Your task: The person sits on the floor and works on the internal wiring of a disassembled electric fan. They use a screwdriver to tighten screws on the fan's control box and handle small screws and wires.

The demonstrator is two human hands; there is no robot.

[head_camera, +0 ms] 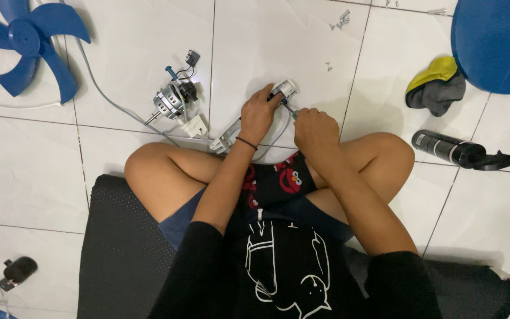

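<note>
Two hands are busy in the middle of a white tile floor (pixel 25 177), and lots of fan parts lie around them. Far to the left is a blue fan blade (pixel 28 44). Low down on the left is a small black part (pixel 18 270). Next comes a silver fan motor (pixel 175 99) with a thin grey cable (pixel 104 94) running away from it. A white plug piece (pixel 196 126) lies just beside the motor.

The left hand (pixel 259 115) reaches forward over the crossed legs. Its fingers are curled and pressed down on a white plastic fan part (pixel 226 137), holding it on the floor. The part sits on the tiles just in front of the knees, between the two hands. The right hand (pixel 314 129) is a closed fist around a screwdriver (pixel 289 107). The tip points at the round end of the white part.

Some small screws (pixel 342 19) lie far up on the floor. To the right are a yellow and grey cloth (pixel 437 87), a black spray can (pixel 451 148) lying on its side, and a big blue round base (pixel 494 47), cut off by the edge.

The person sits on a black mat (pixel 122 248). The left hand hides most of the white part. The screwdriver handle is hidden inside the fist.
</note>
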